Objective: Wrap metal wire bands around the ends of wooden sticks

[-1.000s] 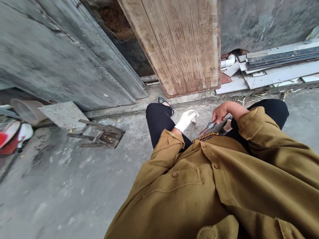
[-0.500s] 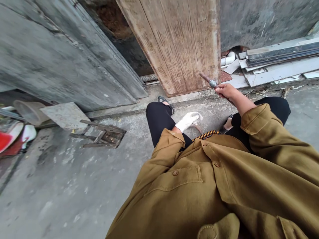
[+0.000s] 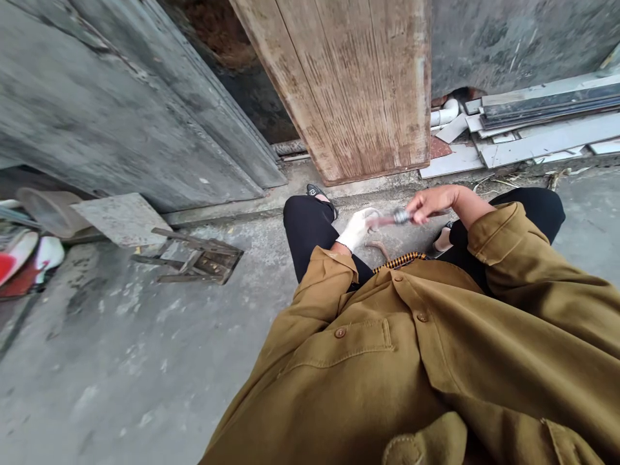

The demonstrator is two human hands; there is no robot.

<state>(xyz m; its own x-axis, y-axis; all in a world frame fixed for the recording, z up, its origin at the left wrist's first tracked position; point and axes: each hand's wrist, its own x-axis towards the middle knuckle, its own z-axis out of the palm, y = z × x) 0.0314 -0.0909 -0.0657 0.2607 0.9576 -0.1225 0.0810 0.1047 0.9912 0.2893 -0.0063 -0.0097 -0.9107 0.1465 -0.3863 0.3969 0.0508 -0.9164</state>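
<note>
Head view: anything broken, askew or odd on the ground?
Yes. A broken wooden frame lies collapsed on the concrete at left, slats splayed. Loose boards lie heaped against the wall at right.

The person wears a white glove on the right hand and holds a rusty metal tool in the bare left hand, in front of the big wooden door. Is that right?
Not quite: the hands are swapped. In the head view the white glove is on the left hand, and the bare right hand holds the rusty metal tool. The rest stands: both hands are in front of the big wooden door.
</note>
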